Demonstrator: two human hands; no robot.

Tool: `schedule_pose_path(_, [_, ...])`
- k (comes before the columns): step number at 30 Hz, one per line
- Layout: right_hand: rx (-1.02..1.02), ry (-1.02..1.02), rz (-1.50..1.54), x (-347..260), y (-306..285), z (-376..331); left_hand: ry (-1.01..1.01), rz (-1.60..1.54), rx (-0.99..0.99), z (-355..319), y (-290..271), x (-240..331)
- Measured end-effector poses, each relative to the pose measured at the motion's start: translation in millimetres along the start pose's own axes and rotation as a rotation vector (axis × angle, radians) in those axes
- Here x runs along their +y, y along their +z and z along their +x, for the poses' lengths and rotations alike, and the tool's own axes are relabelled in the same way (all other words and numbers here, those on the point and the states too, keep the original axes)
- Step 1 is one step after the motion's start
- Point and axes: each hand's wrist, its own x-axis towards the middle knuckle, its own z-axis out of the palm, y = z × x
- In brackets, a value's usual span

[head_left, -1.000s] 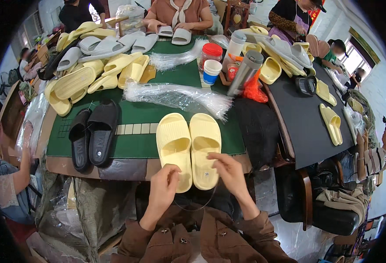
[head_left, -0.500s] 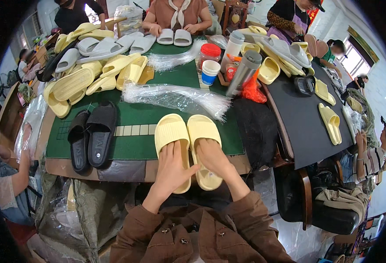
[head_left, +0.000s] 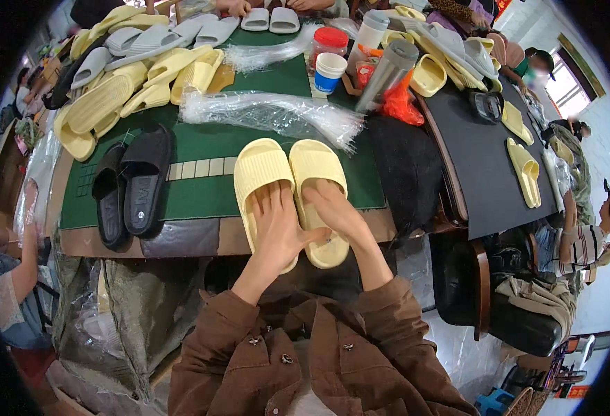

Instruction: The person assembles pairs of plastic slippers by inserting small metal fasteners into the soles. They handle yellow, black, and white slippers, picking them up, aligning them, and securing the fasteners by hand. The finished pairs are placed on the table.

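A pair of pale yellow slippers lies side by side in front of me, toes away, heels past the table's near edge. My left hand [head_left: 276, 227] reaches into the left yellow slipper [head_left: 263, 166], fingertips under its ribbed strap and thumb stretched toward the other shoe. Into the right yellow slipper [head_left: 318, 165] go the fingers of my right hand [head_left: 335, 213], partly hidden beneath the strap. Both hands have hold of the pair. To their left rests a pair of black slippers [head_left: 145, 177]. Beyond the yellow pair lies a bundle of clear plastic strands and film [head_left: 270, 116].
Yellow and grey slippers [head_left: 104, 97] are heaped at the table's far left. A white-and-blue cup [head_left: 329, 73], a red-lidded jar [head_left: 328, 46] and a grey flask [head_left: 388, 75] stand far right. More slippers lie on a black table [head_left: 450, 149]. Other people work around.
The view has tipped down, so the table sits higher in the picture. Both hands stay inside the yellow slippers, which have shifted little on the table.
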Motion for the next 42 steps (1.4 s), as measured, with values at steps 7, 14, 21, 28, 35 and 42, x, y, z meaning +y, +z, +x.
schedule_pose_path(7, [0.048, 0.134, -0.019, 10.3, 20.3, 2.8, -0.034, -0.023, -0.03, 1.7, 3.5, -1.3])
schedule_pose_path(14, [0.22, 0.228, 0.437, 0.3, 33.3, -2.0, 0.009, 0.042, 0.036, 0.3, 4.8, -0.3])
schedule_pose_path(21, [0.264, 0.242, 0.703, -15.1, 34.1, -7.6, -0.061, 0.0, -0.065, 0.4, 6.7, -0.8])
schedule_pose_path(28, [0.017, 0.276, 0.577, -33.4, 7.3, -15.4, -0.027, -0.005, 0.127, 6.2, 10.9, -0.3])
schedule_pose_path(35, [-0.005, 0.134, 0.42, -22.7, -2.3, -23.2, -0.069, 0.009, 0.076, 19.4, 4.8, -1.5])
schedule_pose_path(42, [-0.118, 0.039, 0.158, -7.8, -10.3, -19.8, -0.214, -0.127, -0.173, 41.1, -0.7, -9.0])
